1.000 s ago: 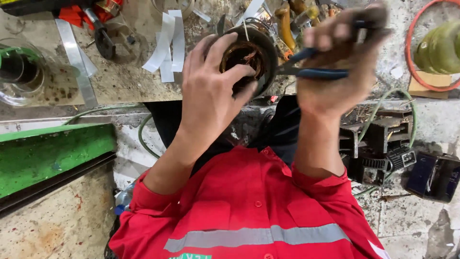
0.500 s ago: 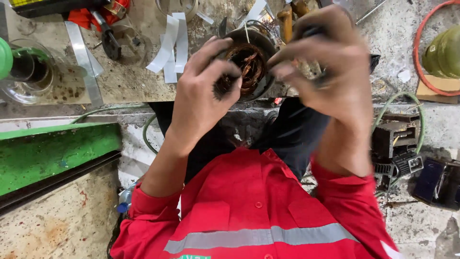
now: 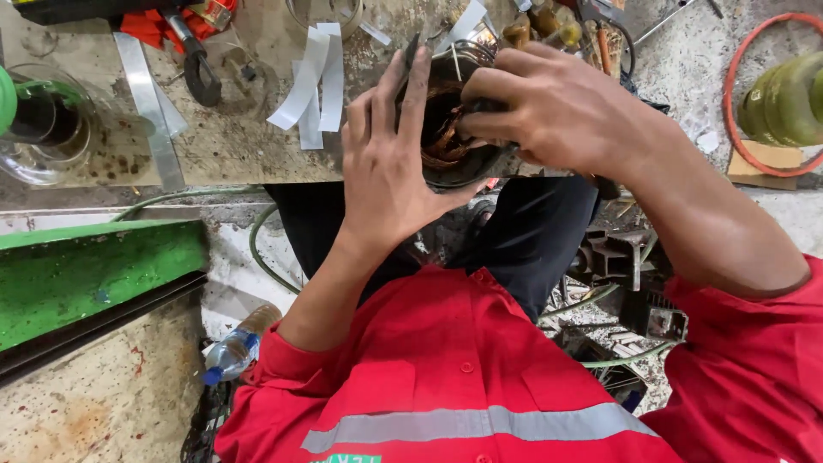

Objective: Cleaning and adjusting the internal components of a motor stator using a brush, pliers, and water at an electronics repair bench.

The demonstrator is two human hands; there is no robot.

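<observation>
A round dark motor stator (image 3: 446,141) with copper windings rests at the front edge of the workbench (image 3: 231,154). My left hand (image 3: 390,163) cups its left side, fingers stretched up along the housing. From the right, my right hand (image 3: 557,111) lies over the top, its fingers curled onto the rim and the copper windings. The two hands hide most of the stator. I cannot tell whether the right hand also holds a tool.
White paper strips (image 3: 313,81), a metal strip (image 3: 150,111) and red-handled pliers (image 3: 193,60) lie on the bench. A glass jar (image 3: 43,129) stands far left. Below are a green panel (image 3: 94,274) and a plastic bottle (image 3: 231,347). A green gas cylinder (image 3: 789,99) stands right.
My right hand, raised with a blue-handled tool a second ago, has come down onto the stator. My left hand has stayed on the stator.
</observation>
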